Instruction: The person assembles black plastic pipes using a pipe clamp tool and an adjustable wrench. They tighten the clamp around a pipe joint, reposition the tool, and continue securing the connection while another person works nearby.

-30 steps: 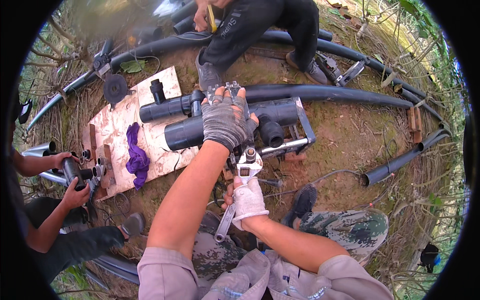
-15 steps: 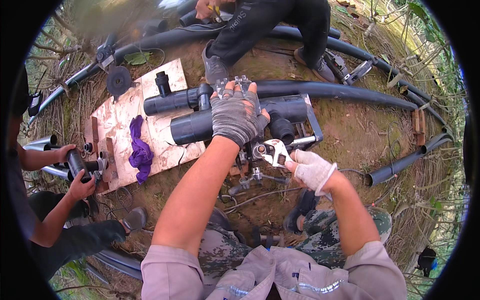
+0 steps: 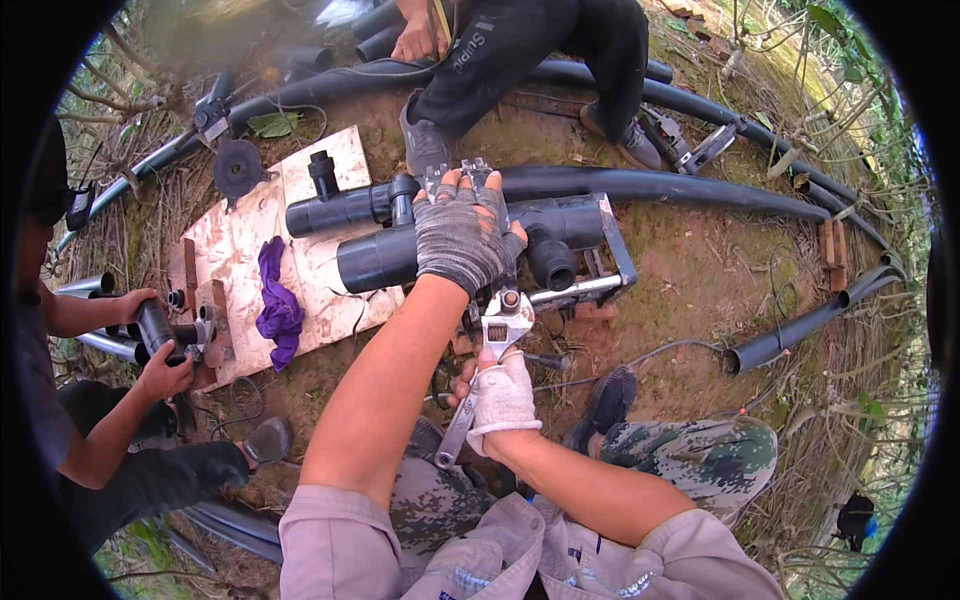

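My left hand, in a grey fingerless glove, grips the top of a metal pipe clamp, its fingertips over the far edge. The clamp sits around black plastic pipe fittings, one with a capped-looking branch. In a whitish glove, my right hand is closed around an adjustable wrench. The wrench jaws are at a bolt on the clamp's near side, and its handle points back toward me. How tightly the jaws fit, I cannot tell.
A pale board with a purple cloth lies left. Nearby, a co-worker's hands hold a short black pipe. Another person's shoe stands just beyond the clamp. Long black pipes and a loose pipe lie right.
My right hand has swung the wrench from pointing right to pointing toward me, moving left and nearer. My left hand stays on the clamp. The far person's hand has shifted.
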The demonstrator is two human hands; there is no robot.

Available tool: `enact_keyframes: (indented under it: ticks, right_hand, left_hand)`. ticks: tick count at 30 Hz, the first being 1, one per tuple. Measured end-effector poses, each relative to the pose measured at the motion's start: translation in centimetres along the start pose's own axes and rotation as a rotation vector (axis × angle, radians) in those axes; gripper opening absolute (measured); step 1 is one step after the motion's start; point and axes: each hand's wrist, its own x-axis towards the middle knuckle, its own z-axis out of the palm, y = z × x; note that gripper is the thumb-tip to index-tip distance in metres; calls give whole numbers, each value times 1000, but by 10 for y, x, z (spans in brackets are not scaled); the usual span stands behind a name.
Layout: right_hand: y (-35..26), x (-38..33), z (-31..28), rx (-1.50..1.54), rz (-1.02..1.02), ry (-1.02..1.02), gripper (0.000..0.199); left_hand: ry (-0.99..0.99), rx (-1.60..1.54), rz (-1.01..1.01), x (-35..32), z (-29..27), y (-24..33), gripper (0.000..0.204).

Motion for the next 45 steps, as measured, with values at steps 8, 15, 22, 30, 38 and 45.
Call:
enact_keyframes:
  ticks: [8,15,22,30,38,45]
  right_hand:
    - [21,4,5,152,-127,-40,12]
    - [34,17,41,204,-152,200,11]
    - [16,17,22,140,-10,46,12]
    - [-159,21,-41,-1516,51,-251,29]
    - [-103,29,-134,-763,-62,-212,25]
    - [-7,23,-185,-1854,-3,-412,46]
  left_hand:
    - [-1,-16,28,-2,2,-1,78]
    - [-62,-9,37,-2,-8,-2,79]
    - [-72,-34,34,-3,-10,-4,79]
    - [-121,-25,12,-10,-19,-9,79]
    - [3,-256,107,-47,-26,-1,57]
    - [-298,-309,416,-79,-27,4,28]
